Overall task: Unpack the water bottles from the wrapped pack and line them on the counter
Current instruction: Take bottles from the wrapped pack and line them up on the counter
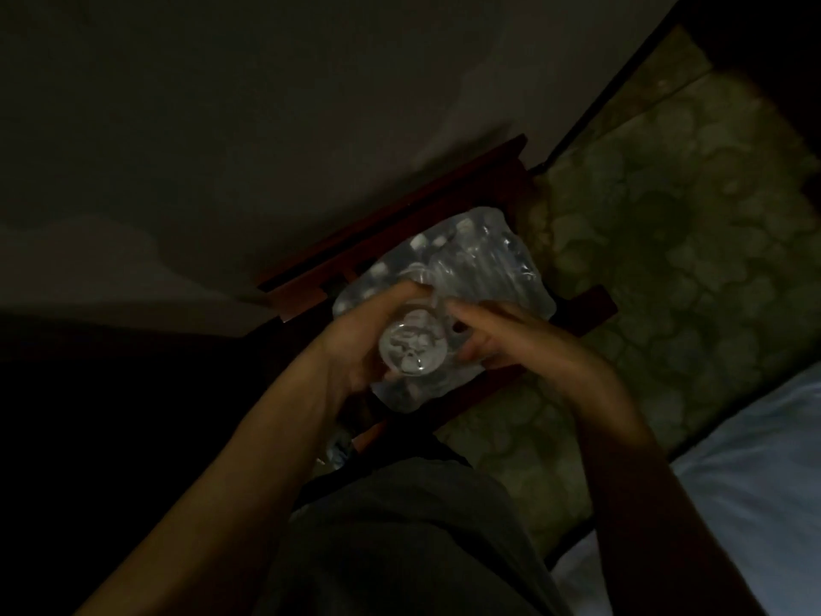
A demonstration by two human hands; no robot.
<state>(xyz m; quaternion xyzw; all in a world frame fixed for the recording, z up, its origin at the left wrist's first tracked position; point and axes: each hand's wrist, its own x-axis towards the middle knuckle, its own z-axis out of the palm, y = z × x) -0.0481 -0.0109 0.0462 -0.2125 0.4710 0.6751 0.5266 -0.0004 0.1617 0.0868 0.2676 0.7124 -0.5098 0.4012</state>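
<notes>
The scene is dim. A clear plastic-wrapped pack of water bottles [480, 264] lies on a dark red wooden chair [400, 224], white caps showing through the film at its far end. One clear water bottle [411, 349] points its base toward me at the pack's near end. My left hand [355, 344] is wrapped round that bottle from the left. My right hand [502, 340] sits at the bottle's right side, fingers curled into the wrap. Whether the bottle is fully outside the film is unclear.
A patterned green floor [666, 242] spreads to the right of the chair. A pale blue sheet or bed edge [733, 482] fills the lower right. A plain wall [222, 104] rises behind. My dark-clothed lap [400, 540] is below the hands.
</notes>
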